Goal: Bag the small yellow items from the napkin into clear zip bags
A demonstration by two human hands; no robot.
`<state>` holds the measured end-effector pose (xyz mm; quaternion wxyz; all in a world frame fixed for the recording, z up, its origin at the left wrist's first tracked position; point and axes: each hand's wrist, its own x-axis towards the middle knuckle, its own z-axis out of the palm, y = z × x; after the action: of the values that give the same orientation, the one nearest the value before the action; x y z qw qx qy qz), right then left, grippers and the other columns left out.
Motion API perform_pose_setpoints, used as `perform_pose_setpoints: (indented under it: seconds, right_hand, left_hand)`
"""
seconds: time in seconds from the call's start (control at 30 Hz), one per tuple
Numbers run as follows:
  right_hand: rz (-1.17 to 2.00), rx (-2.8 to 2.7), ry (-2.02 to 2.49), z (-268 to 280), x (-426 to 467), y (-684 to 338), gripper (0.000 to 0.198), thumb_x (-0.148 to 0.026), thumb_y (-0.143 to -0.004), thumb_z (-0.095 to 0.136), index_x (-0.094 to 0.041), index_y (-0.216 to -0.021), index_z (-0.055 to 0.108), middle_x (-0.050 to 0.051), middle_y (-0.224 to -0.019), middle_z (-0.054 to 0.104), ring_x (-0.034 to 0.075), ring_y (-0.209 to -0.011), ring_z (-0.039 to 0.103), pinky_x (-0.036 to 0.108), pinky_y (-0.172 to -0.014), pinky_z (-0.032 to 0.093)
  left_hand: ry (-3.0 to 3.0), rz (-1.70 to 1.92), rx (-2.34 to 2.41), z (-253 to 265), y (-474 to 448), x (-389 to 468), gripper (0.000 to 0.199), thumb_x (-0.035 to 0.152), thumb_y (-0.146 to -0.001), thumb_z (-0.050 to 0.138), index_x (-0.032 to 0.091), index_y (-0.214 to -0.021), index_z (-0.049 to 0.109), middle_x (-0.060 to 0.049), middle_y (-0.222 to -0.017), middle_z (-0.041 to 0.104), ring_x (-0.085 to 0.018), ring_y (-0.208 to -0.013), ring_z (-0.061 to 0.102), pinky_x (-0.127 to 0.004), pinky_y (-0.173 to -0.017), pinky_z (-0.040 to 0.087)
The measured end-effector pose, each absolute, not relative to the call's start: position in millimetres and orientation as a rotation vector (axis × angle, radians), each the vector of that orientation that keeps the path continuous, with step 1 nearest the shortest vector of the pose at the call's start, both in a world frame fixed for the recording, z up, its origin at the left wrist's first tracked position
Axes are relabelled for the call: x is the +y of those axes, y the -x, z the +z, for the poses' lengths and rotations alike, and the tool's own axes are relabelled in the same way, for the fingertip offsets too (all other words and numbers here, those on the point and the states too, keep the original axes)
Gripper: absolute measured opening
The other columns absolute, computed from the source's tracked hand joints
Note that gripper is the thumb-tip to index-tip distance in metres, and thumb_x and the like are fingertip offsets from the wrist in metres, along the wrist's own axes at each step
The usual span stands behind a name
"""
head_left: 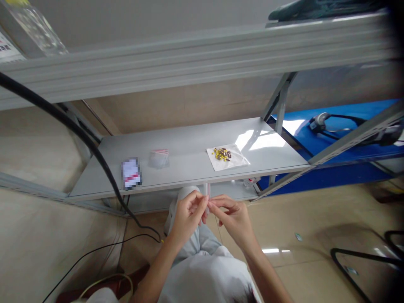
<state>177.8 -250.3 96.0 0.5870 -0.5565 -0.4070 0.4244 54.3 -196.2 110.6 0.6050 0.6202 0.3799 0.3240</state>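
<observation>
In front of the shelf's near edge, both hands meet over my lap at a small clear zip bag with a red line along it. My left hand pinches the bag between thumb and fingers. From the other side my right hand grips it too, fingertips close to the left thumb. What the bag holds, if anything, I cannot make out. Beyond, on the grey shelf, a white sheet or flat bag carries a pile of small yellow and dark brown pieces. Left of it lies a stack of clear zip bags with red edges.
A blurred-out phone-like object lies at the shelf's left end. A thick black cable hangs across the left side. Above is a grey upper bench edge; on the right, a blue shelf bears dark equipment.
</observation>
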Motion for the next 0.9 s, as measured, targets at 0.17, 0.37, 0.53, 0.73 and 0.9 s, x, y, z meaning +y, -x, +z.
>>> perform_pose_setpoints:
  seconds: [0.17,0.37,0.53,0.73,0.9]
  right_hand:
    - [0.891,-1.018,1.377,98.2,-249.1,-176.1,0.021,-0.039,-0.074,0.067,-0.020,-0.069,0.073,0.006,-0.076,0.069,0.015,-0.065,0.063,0.016,-0.036,0.043]
    - [0.843,-1.103,1.400,98.3,-248.4,-176.8,0.021,-0.038,-0.074,0.067,-0.020,-0.065,0.073,0.006,-0.071,0.069,0.016,-0.065,0.064,0.016,-0.036,0.040]
    - [1.005,-1.088,1.345,99.5,-248.7,-178.1,0.023,-0.041,-0.073,0.068,-0.019,-0.070,0.073,0.006,-0.076,0.069,0.016,-0.065,0.064,0.016,-0.036,0.044]
    - [1.033,-1.104,1.341,102.4,-249.0,-177.8,0.024,-0.041,-0.074,0.066,-0.017,-0.069,0.070,0.006,-0.074,0.068,0.015,-0.064,0.062,0.017,-0.038,0.045]
    - [0.980,-1.174,1.327,101.9,-248.6,-178.6,0.022,-0.035,-0.077,0.064,-0.016,-0.067,0.069,0.006,-0.073,0.068,0.015,-0.066,0.062,0.017,-0.040,0.046]
  left_hand:
    - [-1.455,0.738,0.930,111.4,-54.3,-196.7,0.032,0.044,-0.081,0.056,0.017,-0.065,0.048,0.005,-0.050,0.049,-0.006,-0.042,0.045,-0.017,-0.041,0.035]
    - [-1.466,0.702,0.934,109.6,-52.7,-194.9,0.036,0.046,-0.081,0.054,0.017,-0.061,0.048,0.004,-0.048,0.049,-0.007,-0.041,0.045,-0.018,-0.040,0.034]
    - [-1.484,0.688,0.865,105.3,-49.6,-193.6,0.036,0.045,-0.086,0.048,0.017,-0.063,0.047,0.004,-0.048,0.049,-0.007,-0.041,0.045,-0.017,-0.039,0.034]
    - [-1.468,0.672,0.850,102.1,-47.7,-191.3,0.036,0.045,-0.086,0.047,0.017,-0.063,0.047,0.004,-0.047,0.049,-0.007,-0.039,0.045,-0.017,-0.038,0.033]
    - [-1.305,0.590,0.764,103.2,-49.0,-189.6,0.033,0.048,-0.084,0.048,0.018,-0.070,0.046,0.004,-0.047,0.052,-0.009,-0.038,0.049,-0.017,-0.036,0.035]
